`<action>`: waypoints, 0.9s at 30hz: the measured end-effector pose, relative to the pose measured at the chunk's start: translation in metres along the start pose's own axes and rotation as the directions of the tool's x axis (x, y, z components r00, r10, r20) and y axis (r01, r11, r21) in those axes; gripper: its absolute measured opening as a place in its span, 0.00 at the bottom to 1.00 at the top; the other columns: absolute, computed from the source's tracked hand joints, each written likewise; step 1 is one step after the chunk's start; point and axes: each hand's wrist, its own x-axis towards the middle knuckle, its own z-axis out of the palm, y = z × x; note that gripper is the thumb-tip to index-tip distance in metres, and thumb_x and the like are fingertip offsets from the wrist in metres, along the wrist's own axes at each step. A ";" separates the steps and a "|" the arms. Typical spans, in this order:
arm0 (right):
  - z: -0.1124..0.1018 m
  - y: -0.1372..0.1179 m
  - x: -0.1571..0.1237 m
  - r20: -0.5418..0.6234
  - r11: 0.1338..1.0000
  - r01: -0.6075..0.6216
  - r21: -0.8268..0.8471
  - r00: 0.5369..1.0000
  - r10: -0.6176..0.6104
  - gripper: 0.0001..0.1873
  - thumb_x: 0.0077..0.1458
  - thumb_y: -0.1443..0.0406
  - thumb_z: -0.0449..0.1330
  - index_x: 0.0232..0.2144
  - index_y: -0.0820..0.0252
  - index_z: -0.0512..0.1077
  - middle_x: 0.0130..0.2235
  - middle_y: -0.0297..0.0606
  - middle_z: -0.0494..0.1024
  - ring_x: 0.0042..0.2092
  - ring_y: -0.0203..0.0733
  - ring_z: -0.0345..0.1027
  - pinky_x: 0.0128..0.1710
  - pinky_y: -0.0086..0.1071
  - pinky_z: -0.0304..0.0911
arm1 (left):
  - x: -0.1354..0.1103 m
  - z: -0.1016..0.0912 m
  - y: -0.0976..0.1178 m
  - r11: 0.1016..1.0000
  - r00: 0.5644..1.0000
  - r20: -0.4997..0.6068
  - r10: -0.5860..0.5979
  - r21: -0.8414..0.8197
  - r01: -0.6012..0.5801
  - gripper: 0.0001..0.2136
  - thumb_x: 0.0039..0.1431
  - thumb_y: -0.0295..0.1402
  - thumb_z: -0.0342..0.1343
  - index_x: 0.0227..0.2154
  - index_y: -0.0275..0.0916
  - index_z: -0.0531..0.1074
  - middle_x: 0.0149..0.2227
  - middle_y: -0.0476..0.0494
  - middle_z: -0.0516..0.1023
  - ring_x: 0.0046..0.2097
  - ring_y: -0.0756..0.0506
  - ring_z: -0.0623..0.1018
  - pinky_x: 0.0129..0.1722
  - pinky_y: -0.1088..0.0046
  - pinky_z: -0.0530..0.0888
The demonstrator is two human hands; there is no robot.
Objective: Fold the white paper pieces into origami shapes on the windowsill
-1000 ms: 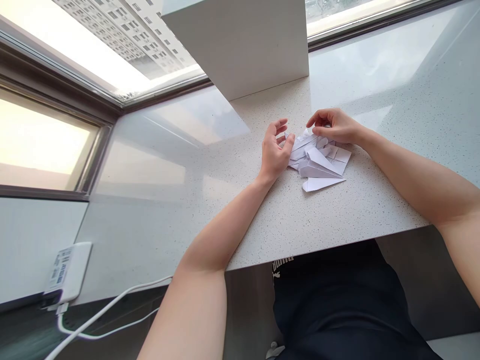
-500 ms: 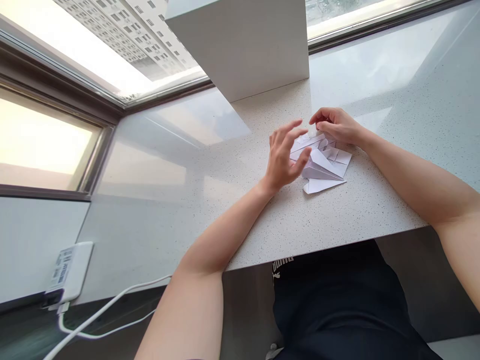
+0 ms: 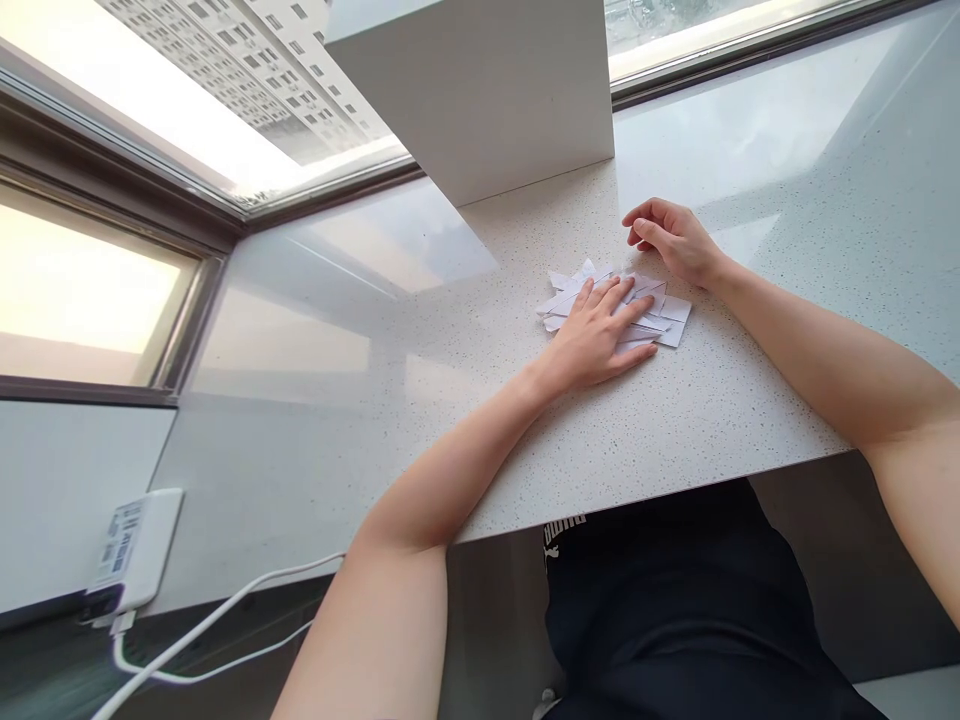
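My left hand [image 3: 598, 335] lies palm down with its fingers spread on a heap of folded white paper pieces [image 3: 559, 300]. The hand covers the middle of the heap, while pointed corners and flat strips stick out around it. To the upper right of the heap, my right hand [image 3: 667, 238] hovers with loosely curled fingers and a gap beside the thumb. I see nothing in it, and it is apart from the paper.
The speckled white countertop [image 3: 465, 420] runs along the windows. A square white pillar [image 3: 510, 110] rises behind the paper. At lower left, a white power adapter [image 3: 142, 550] with a white cable [image 3: 225, 605] is on the wall. My lap is below the counter edge.
My left hand has come down from above the paper and pressed flat onto it. The paper pieces look flatter and spread further left. My right hand has lifted slightly away from the heap.
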 end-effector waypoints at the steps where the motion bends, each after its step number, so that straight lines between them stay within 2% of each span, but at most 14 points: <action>1: 0.000 -0.001 0.000 -0.003 1.000 -0.002 -0.029 1.000 0.002 0.17 0.75 0.45 0.75 0.50 0.47 0.82 0.44 0.41 0.86 0.53 0.55 0.82 0.60 0.52 0.87 | 0.001 0.000 -0.003 1.000 0.999 -0.031 -0.019 -0.025 0.018 0.37 0.81 0.61 0.68 0.85 0.55 0.75 0.91 0.37 0.68 0.92 0.24 0.64 0.95 0.30 0.53; 5: 0.000 -0.006 -0.001 -0.014 0.990 0.002 -0.138 1.000 -0.004 0.21 0.76 0.41 0.72 0.55 0.46 0.82 0.48 0.45 0.87 0.57 0.57 0.82 0.60 0.52 0.87 | 0.001 0.003 -0.008 0.994 0.992 -0.105 -0.069 -0.088 0.060 0.34 0.80 0.59 0.70 0.81 0.55 0.79 0.88 0.36 0.73 0.92 0.23 0.65 0.95 0.28 0.53; 9: 0.000 -0.006 -0.001 -0.019 0.987 0.013 -0.160 1.000 -0.016 0.24 0.77 0.39 0.71 0.57 0.47 0.83 0.50 0.46 0.88 0.58 0.58 0.82 0.61 0.53 0.87 | 0.001 0.008 -0.013 0.986 0.979 -0.153 -0.132 -0.118 0.114 0.33 0.80 0.60 0.69 0.78 0.52 0.80 0.87 0.32 0.74 0.90 0.21 0.67 0.94 0.26 0.53; 11: -0.001 -0.003 -0.001 -0.022 0.989 0.014 -0.150 1.000 -0.018 0.23 0.77 0.39 0.70 0.57 0.46 0.84 0.50 0.46 0.88 0.58 0.59 0.83 0.63 0.55 0.86 | 0.002 0.010 -0.023 0.978 0.964 -0.199 -0.176 -0.145 0.149 0.33 0.79 0.61 0.69 0.77 0.51 0.81 0.85 0.30 0.76 0.90 0.19 0.67 0.93 0.24 0.53; 14: -0.004 0.001 -0.001 -0.037 0.990 0.028 -0.137 0.999 -0.033 0.23 0.79 0.38 0.68 0.56 0.46 0.85 0.51 0.47 0.88 0.58 0.59 0.83 0.65 0.57 0.85 | 0.003 0.011 -0.052 0.961 0.926 -0.288 -0.243 -0.204 0.189 0.32 0.76 0.62 0.71 0.73 0.51 0.83 0.82 0.29 0.79 0.89 0.17 0.66 0.92 0.19 0.52; 17: -0.005 0.003 -0.001 -0.055 0.988 0.039 -0.147 0.997 -0.047 0.24 0.80 0.38 0.66 0.57 0.47 0.85 0.53 0.47 0.88 0.59 0.59 0.83 0.65 0.55 0.85 | 0.001 0.004 -0.092 0.925 0.862 -0.356 -0.361 -0.255 0.281 0.32 0.72 0.63 0.73 0.69 0.52 0.84 0.81 0.28 0.80 0.89 0.17 0.66 0.93 0.20 0.51; 21: -0.004 -0.002 -0.002 -0.066 0.983 0.032 -0.183 0.997 -0.045 0.25 0.79 0.39 0.68 0.61 0.46 0.86 0.51 0.47 0.89 0.59 0.61 0.83 0.66 0.57 0.84 | -0.010 -0.019 -0.137 0.847 0.752 -0.389 -0.532 -0.228 0.481 0.31 0.71 0.65 0.71 0.66 0.51 0.84 0.78 0.25 0.81 0.88 0.14 0.66 0.91 0.16 0.49; 24: -0.006 -0.005 -0.005 -0.044 0.969 0.050 -0.242 0.997 -0.062 0.25 0.79 0.41 0.69 0.63 0.47 0.86 0.50 0.47 0.90 0.60 0.63 0.83 0.68 0.61 0.83 | -0.021 -0.039 -0.153 0.785 0.668 -0.420 -0.614 -0.235 0.574 0.31 0.71 0.64 0.70 0.67 0.52 0.85 0.77 0.25 0.83 0.87 0.11 0.66 0.90 0.13 0.49; 27: -0.013 -0.001 -0.005 0.032 0.937 0.105 -0.334 0.994 -0.100 0.23 0.79 0.43 0.69 0.61 0.48 0.87 0.54 0.50 0.90 0.62 0.67 0.82 0.70 0.66 0.81 | -0.030 -0.057 -0.160 0.674 0.587 -0.350 -0.730 -0.225 0.704 0.34 0.72 0.63 0.66 0.71 0.47 0.83 0.81 0.18 0.77 0.88 0.07 0.63 0.87 0.07 0.44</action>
